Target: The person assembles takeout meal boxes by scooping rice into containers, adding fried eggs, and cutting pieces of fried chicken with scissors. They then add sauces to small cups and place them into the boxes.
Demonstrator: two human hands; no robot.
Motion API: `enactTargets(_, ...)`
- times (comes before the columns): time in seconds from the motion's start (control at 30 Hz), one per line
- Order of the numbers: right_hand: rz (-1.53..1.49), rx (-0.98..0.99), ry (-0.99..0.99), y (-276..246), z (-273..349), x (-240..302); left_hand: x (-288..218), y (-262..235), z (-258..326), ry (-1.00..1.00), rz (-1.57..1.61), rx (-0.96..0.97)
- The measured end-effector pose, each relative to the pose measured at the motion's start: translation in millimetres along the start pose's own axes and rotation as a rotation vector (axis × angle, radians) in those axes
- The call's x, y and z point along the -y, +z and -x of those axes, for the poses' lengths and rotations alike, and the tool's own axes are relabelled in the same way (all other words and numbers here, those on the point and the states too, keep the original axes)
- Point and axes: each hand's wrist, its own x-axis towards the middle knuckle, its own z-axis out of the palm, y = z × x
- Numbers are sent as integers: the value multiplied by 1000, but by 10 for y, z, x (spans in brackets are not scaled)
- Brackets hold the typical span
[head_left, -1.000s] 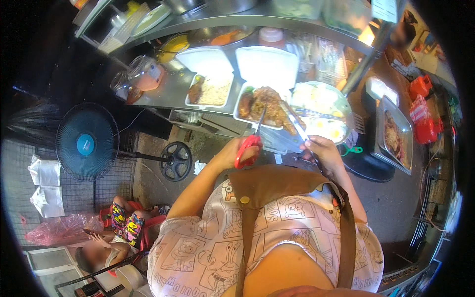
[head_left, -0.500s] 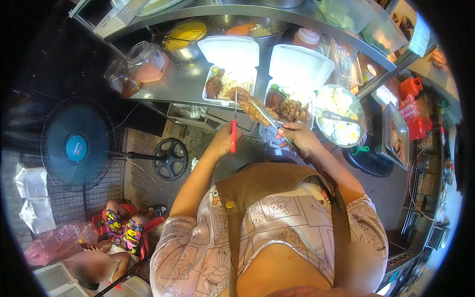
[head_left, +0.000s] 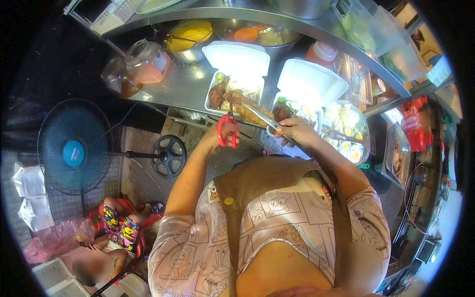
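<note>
My left hand (head_left: pixel 215 139) is closed round the red handles of a pair of scissors (head_left: pixel 228 129), its fingers in the loops. The blades meet the near end of a long piece of fried meat (head_left: pixel 250 113). Metal tongs (head_left: pixel 263 114) in my right hand (head_left: pixel 300 132) grip that piece over the front edge of the left white takeaway box (head_left: pixel 237 58). Inside this box lie rice (head_left: pixel 251 89), a brown fried piece (head_left: pixel 216 94) and a small green fruit (head_left: pixel 219 76). Beside it, the right takeaway box (head_left: pixel 311 79) holds more brown pieces and pale food, partly hidden by my right hand.
A bowl of halved boiled eggs (head_left: pixel 352 151) sits right of the boxes. Behind are a yellow-filled pot (head_left: pixel 190 37), an orange scoop (head_left: pixel 248 33) and a jar (head_left: pixel 148 62). An overhead shelf (head_left: pixel 217 9) crosses the top. A fan (head_left: pixel 74 148) and a seated person (head_left: pixel 118 232) are left.
The scissors have turned, so their handle loops now show. The fried meat has shifted lower over the left box. Through a slight view shift, the boxes sit further right.
</note>
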Motion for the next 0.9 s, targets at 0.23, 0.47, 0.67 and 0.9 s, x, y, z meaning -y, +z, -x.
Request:
enactTargets(0.23, 52, 17, 85, -25, -64, 143, 34, -159, -197, 13, -84, 63)
enactTargets(0.47, 10, -25, 128, 41, -66, 192, 73, -110, -154, -3, -50, -11)
enactTargets(0.67, -153, -18, 121, -31, -59, 192, 92, -156, -67, -78, -27, 78)
enactTargets(0.9, -379, -91, 146, -222, 8, 156, 258, -193, -44, 73, -173, 76)
